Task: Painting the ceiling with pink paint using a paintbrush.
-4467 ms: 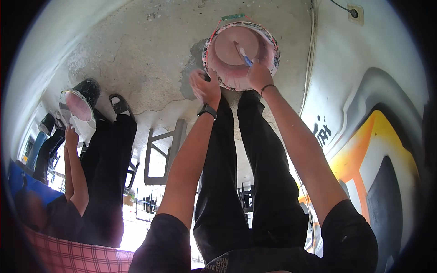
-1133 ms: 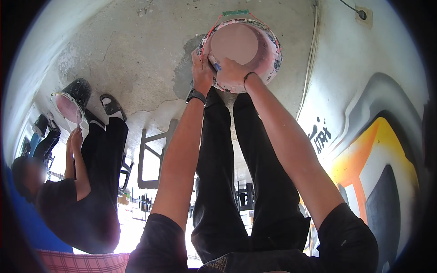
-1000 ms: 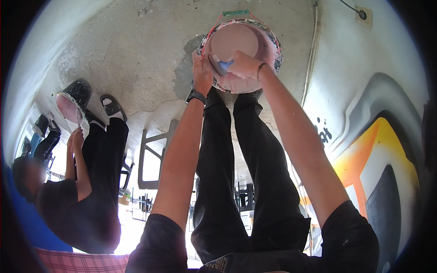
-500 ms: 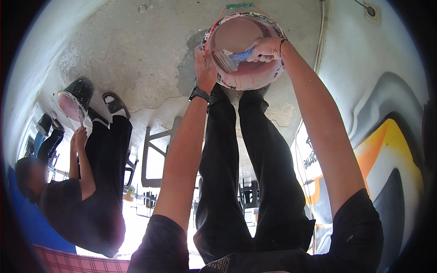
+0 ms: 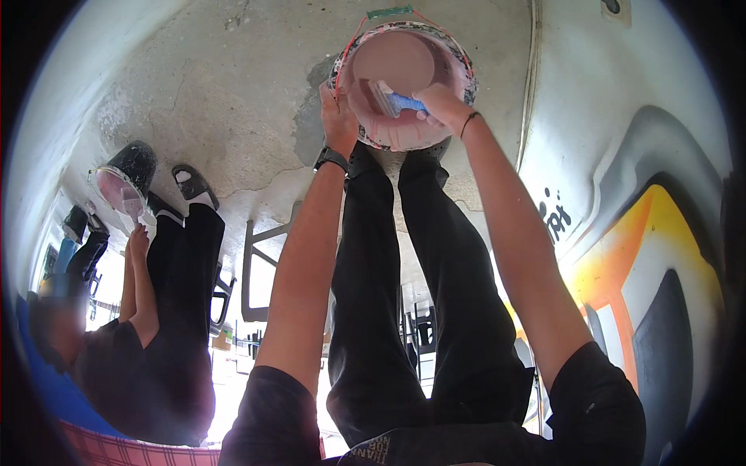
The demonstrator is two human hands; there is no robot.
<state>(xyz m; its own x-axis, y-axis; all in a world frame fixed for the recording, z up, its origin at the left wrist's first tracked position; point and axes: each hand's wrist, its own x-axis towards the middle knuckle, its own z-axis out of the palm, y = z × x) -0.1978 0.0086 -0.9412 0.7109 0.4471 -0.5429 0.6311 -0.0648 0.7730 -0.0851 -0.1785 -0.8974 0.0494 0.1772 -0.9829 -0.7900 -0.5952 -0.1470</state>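
A paint-spattered bucket (image 5: 465, 62) with a green-grip wire handle stands on the floor by my feet, holding pale pink paint (image 5: 392, 54). My left hand (image 5: 339, 116) grips its left rim, fingertips at the edge. Inside the bucket, my right hand (image 5: 441, 107) is closed around the blue handle of a wide paintbrush (image 5: 392, 99), whose paint-coated bristles are tilted toward the left, over the pink-streaked inner wall.
At left, another person (image 5: 167, 326) holds a brush at a black bucket (image 5: 132, 163) with pink paint. Further legs and buckets line the left wall. A dark metal-framed stool (image 5: 256, 272) stands behind my legs; a painted wall (image 5: 645, 233) runs along my right.
My left hand has moved onto the rim since the earliest frame. My right hand took the brush to the bucket's near-left side, then lifted it rightward and has since shifted slightly left.
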